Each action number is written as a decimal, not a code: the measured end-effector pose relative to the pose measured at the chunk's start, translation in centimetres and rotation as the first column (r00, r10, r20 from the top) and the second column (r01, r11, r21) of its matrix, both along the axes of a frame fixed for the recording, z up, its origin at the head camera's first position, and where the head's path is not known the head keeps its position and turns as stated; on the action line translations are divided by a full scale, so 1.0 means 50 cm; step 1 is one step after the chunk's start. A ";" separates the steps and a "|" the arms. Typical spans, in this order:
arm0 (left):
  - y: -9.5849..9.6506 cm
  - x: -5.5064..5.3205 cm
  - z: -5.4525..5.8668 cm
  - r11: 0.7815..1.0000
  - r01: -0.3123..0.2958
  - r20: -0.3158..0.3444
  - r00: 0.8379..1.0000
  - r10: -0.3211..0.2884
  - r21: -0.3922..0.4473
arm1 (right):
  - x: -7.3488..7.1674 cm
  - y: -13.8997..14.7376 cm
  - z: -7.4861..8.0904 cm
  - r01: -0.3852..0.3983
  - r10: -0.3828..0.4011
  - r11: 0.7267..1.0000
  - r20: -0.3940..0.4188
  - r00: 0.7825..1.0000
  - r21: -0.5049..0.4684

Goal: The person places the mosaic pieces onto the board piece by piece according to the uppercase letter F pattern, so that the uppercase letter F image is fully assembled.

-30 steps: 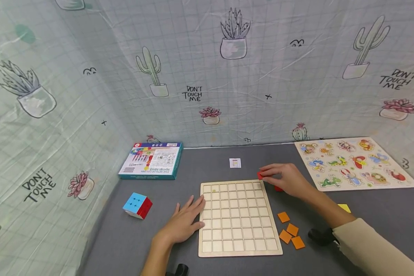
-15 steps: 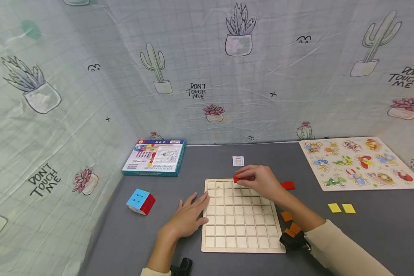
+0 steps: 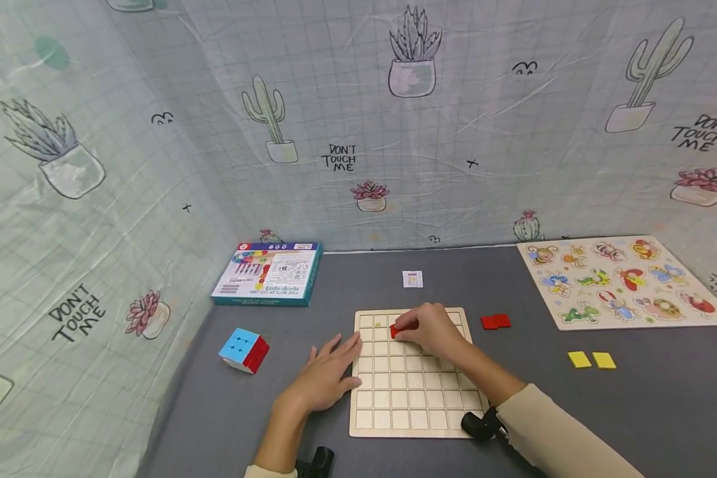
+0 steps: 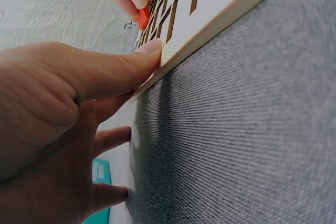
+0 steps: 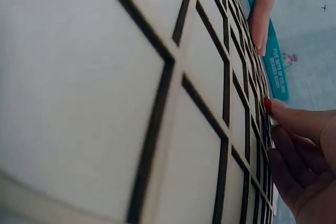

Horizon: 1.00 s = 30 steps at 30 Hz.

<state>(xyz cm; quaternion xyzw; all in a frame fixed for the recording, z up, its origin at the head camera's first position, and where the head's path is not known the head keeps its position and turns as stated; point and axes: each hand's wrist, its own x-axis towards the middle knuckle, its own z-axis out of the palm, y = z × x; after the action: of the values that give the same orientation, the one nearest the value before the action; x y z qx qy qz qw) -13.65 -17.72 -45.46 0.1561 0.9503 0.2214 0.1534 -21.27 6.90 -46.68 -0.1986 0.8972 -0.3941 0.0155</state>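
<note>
A pale wooden grid board [image 3: 400, 400] lies flat on the grey table. My right hand [image 3: 433, 330] is over its upper part, pinching a small red square tile [image 3: 394, 331] between thumb and fingers at a cell near the back rows. The tile [image 4: 143, 18] also shows at the board's surface in the left wrist view. Along the board's left edge rests my left hand [image 3: 322, 378], fingers spread, thumb and fingertips touching the rim. Two more red tiles [image 3: 494, 322] lie to the right of the board.
Two yellow tiles [image 3: 591, 360] lie farther right, below an insect picture board [image 3: 624, 285]. A small printed card [image 3: 412, 279] sits behind the grid. On the left are a puzzle cube [image 3: 243, 350] and a flat box [image 3: 269, 274]. My right forearm hides the orange tiles' area.
My right hand has carried the red tile leftward from beside the board's back right corner, then down over the grid. The left hand has kept its place on the board's edge.
</note>
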 end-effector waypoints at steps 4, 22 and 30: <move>-0.001 0.000 -0.002 1.000 0.002 -0.001 1.000 -0.002 0.010 | 0.004 -0.002 0.000 -0.022 0.022 1.000 -0.015 1.000 0.004; 0.000 -0.002 0.000 1.000 -0.010 0.009 1.000 0.010 0.007 | 0.007 -0.020 0.004 0.064 -0.065 0.998 0.037 0.997 0.015; 0.001 -0.004 0.001 1.000 -0.014 0.011 1.000 0.014 0.000 | 0.006 -0.021 0.002 0.085 -0.086 0.996 0.042 0.995 0.024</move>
<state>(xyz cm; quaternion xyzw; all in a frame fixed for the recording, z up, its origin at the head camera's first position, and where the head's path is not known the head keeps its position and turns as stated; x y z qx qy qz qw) -13.86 -17.66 -45.44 0.1482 0.9506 0.2232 0.1570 -20.95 5.83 -46.56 -0.1514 0.9087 -0.3885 0.0199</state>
